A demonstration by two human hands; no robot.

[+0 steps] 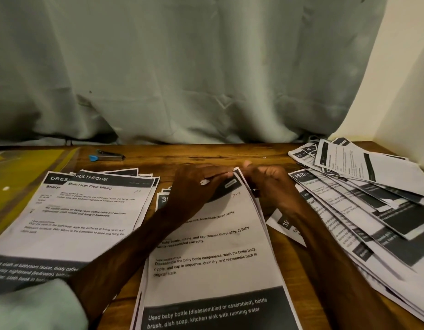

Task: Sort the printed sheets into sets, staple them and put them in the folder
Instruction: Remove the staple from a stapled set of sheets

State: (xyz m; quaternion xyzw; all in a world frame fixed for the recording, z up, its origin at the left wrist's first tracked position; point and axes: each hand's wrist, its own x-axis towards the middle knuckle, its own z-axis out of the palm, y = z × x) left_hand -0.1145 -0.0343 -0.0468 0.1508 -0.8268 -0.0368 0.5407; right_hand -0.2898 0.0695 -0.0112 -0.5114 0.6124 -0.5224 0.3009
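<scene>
Sheets of the middle set [213, 265] run from the near edge up under the left hand [196, 186], whose straight fingers [218, 173] press flat on its top. At the set's top right corner the right hand [270, 184] curls, fingertips against the paper; whether they pinch it, I cannot tell. Well left of the fingers lies the stapler [108, 156].

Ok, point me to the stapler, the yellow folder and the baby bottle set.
stapler [113, 157], head view, metal body.
yellow folder [27, 170], head view, bare cover.
baby bottle set [213, 277], head view, top sheet's middle.
</scene>
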